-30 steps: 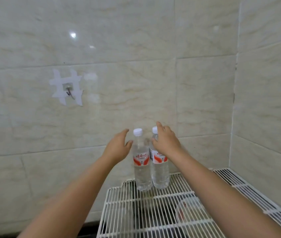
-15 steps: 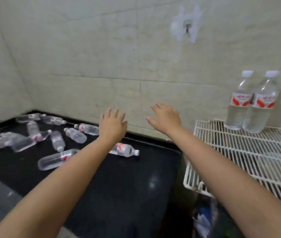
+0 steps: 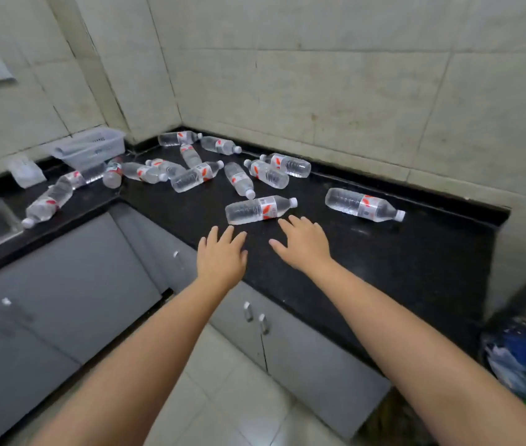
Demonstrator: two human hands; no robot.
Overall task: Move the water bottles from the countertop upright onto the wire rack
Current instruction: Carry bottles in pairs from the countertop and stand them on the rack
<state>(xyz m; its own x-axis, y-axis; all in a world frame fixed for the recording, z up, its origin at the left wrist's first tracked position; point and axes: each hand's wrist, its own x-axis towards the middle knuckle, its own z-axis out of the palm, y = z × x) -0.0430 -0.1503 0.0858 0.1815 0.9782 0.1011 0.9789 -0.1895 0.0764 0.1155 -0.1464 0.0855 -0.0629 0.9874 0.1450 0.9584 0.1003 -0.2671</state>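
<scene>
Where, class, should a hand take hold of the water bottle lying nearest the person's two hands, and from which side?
Grip the nearest bottle round its labelled middle, coming down from above with the right hand. It lies on its side on the countertop, cap pointing right, so the round body is open from above and turning it upright should be easy.

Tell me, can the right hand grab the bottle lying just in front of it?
Probably yes. The right hand is open and empty, its fingertips just short of the nearest bottle, which lies on its side on the black countertop. Nothing sits between them, and no other bottle touches it.
</scene>
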